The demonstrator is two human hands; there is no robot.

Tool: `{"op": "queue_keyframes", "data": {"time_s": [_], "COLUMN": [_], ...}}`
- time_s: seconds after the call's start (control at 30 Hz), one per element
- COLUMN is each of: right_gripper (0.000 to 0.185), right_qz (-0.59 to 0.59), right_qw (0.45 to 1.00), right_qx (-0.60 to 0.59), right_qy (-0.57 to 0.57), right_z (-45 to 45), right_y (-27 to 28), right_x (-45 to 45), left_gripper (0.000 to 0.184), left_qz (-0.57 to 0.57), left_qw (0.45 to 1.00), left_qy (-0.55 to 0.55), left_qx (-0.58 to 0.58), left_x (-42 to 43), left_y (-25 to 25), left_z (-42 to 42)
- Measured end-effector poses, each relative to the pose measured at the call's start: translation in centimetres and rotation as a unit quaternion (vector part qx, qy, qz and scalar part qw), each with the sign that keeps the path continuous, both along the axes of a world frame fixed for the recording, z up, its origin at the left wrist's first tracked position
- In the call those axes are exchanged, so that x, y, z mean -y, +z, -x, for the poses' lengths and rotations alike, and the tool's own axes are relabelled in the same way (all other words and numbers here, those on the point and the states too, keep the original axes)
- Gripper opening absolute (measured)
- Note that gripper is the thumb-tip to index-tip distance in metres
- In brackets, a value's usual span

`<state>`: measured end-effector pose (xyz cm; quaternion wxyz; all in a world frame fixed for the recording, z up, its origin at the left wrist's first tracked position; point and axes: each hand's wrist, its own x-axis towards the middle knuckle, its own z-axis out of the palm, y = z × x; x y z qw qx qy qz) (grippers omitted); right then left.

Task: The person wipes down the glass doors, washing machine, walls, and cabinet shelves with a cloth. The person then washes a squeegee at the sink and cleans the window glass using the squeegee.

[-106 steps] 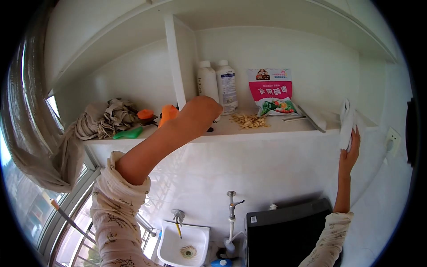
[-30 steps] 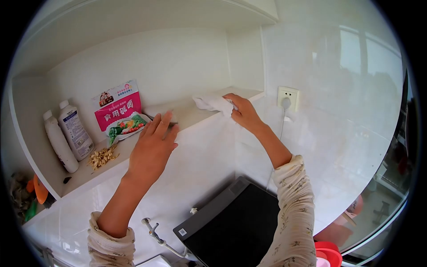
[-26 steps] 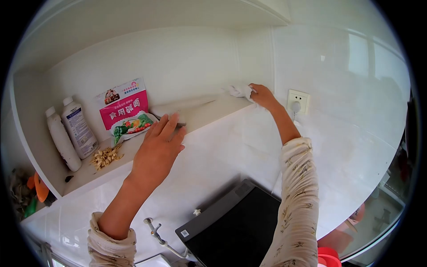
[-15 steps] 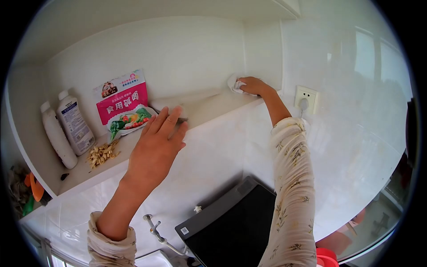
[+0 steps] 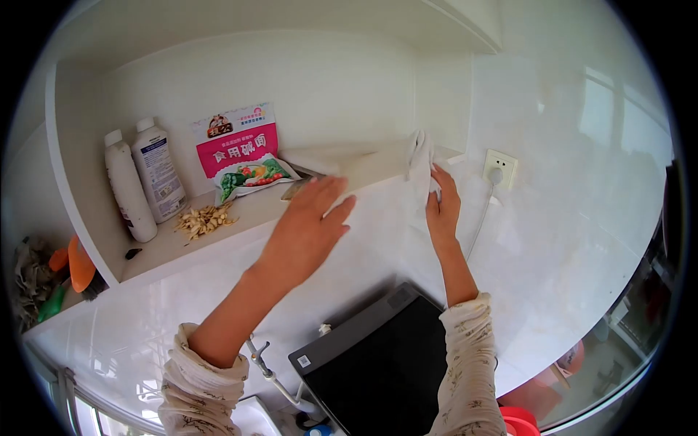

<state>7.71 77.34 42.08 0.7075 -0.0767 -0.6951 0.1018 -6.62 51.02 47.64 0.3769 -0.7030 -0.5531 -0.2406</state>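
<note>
My right hand (image 5: 445, 203) grips a white cloth (image 5: 419, 163) that hangs over the shelf's front edge near its right end. My left hand (image 5: 305, 229), fingers apart, is raised in front of the shelf (image 5: 367, 174) and holds nothing. Behind its fingertips lies a flat, pale object with a dark edge (image 5: 305, 176), partly hidden. A pink and white food packet (image 5: 243, 156) leans on the back wall. Left of it a small heap of pale seeds or pods (image 5: 203, 220) lies beside two white bottles (image 5: 158, 171), (image 5: 131, 187).
Beyond the divider (image 5: 80, 182) are an orange item (image 5: 81, 267), a green item (image 5: 52, 303) and crumpled cloth (image 5: 30, 280). A plugged socket (image 5: 500, 168) is on the right wall. Below are a black-topped appliance (image 5: 385, 363), a tap (image 5: 259, 352), a white sink (image 5: 254, 418) and a red basin (image 5: 520, 419).
My right hand has come down from the shelf top to its front edge with the cloth. My left hand has shifted right, and the camera view has moved slightly.
</note>
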Motion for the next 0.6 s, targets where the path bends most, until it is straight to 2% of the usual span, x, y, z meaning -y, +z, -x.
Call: {"op": "queue_keyframes", "data": {"time_s": [0.07,0.13,0.17,0.2,0.27,0.33,0.37,0.43,0.47,0.5,0.53,0.6], "right_gripper": [0.037,0.035,0.033,0.031,0.027,0.025,0.024,0.020,0.016,0.014,0.011,0.018], "right_qz": [-0.027,-0.036,-0.081,-0.124,-0.189,-0.172,-0.164,-0.110,-0.082,-0.106,-0.103,-0.042], "right_qw": [0.998,0.989,0.979,0.962,0.904,0.845,0.809,0.898,0.936,0.960,0.969,0.945], "right_qx": [0.032,0.051,0.112,0.174,0.314,0.392,0.428,0.298,0.251,0.206,0.200,0.319], "right_qy": [0.047,0.134,0.152,0.168,0.219,0.320,0.368,0.304,0.233,0.159,0.103,0.051], "right_z": [-1.4,-2.5,-2.6,-2.5,-1.7,-1.9,-2.0,-1.8,-1.0,0.4,2.4,6.4], "right_y": [-2.1,-3.9,-4.9,-5.9,-7.0,-5.8,-4.5,0.2,2.7,5.2,6.7,8.6], "right_x": [5.4,12.1,14.7,17.0,21.0,19.9,18.7,15.5,13.5,11.5,8.9,4.0], "left_gripper": [0.057,0.068,0.063,0.060,0.051,0.043,0.041,0.036,0.037,0.038,0.039,0.040], "left_qz": [0.035,0.009,0.042,0.071,0.011,-0.042,-0.065,-0.108,-0.093,-0.079,-0.068,-0.051], "left_qw": [0.986,0.937,0.817,0.642,0.376,0.280,0.296,0.327,0.343,0.359,0.356,0.351], "left_qy": [-0.109,-0.167,-0.254,-0.326,-0.315,-0.311,-0.269,-0.182,-0.159,-0.135,-0.117,-0.078], "left_qx": [0.120,0.307,0.516,0.690,0.871,0.907,0.914,0.921,0.921,0.920,0.925,0.932], "left_x": [1.9,3.9,4.7,5.3,7.4,9.1,10.3,12.6,14.2,15.6,16.8,19.0], "left_y": [-3.9,-7.7,-10.0,-12.2,-14.5,-18.3,-20.0,-23.1,-24.5,-25.8,-27.1,-29.1], "left_z": [-2.3,-5.4,-6.2,-6.7,-6.6,-5.1,-5.0,-5.1,-5.5,-6.1,-6.6,-7.5]}}
